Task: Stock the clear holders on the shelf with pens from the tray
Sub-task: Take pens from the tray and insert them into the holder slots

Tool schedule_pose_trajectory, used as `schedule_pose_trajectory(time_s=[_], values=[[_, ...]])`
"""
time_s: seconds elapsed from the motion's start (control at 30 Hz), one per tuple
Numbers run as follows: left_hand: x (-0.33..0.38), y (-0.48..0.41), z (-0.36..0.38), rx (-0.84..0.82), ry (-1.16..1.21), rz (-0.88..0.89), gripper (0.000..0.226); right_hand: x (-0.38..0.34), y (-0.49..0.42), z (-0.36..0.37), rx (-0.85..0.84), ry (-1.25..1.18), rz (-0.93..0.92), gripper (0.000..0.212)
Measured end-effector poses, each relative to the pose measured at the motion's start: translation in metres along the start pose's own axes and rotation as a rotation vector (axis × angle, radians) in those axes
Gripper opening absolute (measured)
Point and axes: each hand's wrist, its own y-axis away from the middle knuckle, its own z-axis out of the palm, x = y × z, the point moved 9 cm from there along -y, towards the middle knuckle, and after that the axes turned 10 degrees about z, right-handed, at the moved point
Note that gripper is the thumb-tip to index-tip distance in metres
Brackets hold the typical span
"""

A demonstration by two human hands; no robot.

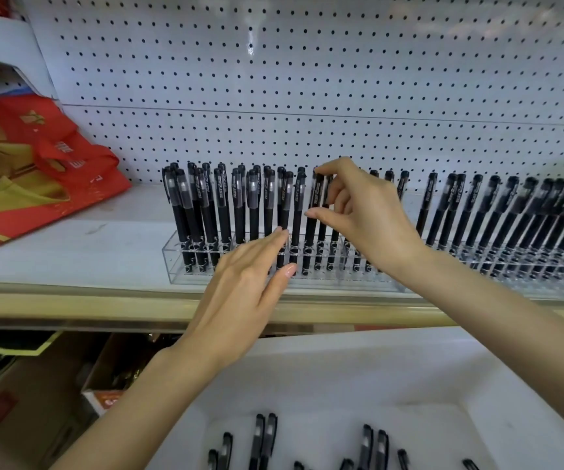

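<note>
One pen [310,237] is being pinched by the right hand [368,218]; left hand [239,290] is lying flat. Crooked pushing could topple neighbour pens [284,205].

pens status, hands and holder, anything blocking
Right hand pinches a pen standing in the holder. Left hand open, fingers straight against the holder front. More pens in tray. Nothing blocking.

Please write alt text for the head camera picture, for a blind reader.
A right hand pinches a black pen standing in a clear holder on a white shelf, while the open left hand is at the holder's front. More pens lie in a white tray below.
</note>
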Motion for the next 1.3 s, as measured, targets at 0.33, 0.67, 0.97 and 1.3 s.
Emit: schedule_pose_trajectory(time_s=[0.33,0.67,0.97,1.3], values=[[0.01,0.005,-0.003,-0.159,-0.242,0.07,0.069,0.0,0.003,-0.01,-0.063,0.042,0.005,0.066],[0.071,0.087,0.024,-0.38,-0.224,0.101,0.062,0.003,0.14,-0.033,-0.345,-0.047,0.225,0.04],[0.082,0.185,0.09,-0.476,0.091,-0.201,0.059,0.066,0.323,0.003,-0.848,-0.064,0.769,0.068],[0.039,0.228,0.102,-0.493,0.384,-0.565,0.059,0.096,0.349,0.007,-0.724,-0.132,0.972,0.066]])
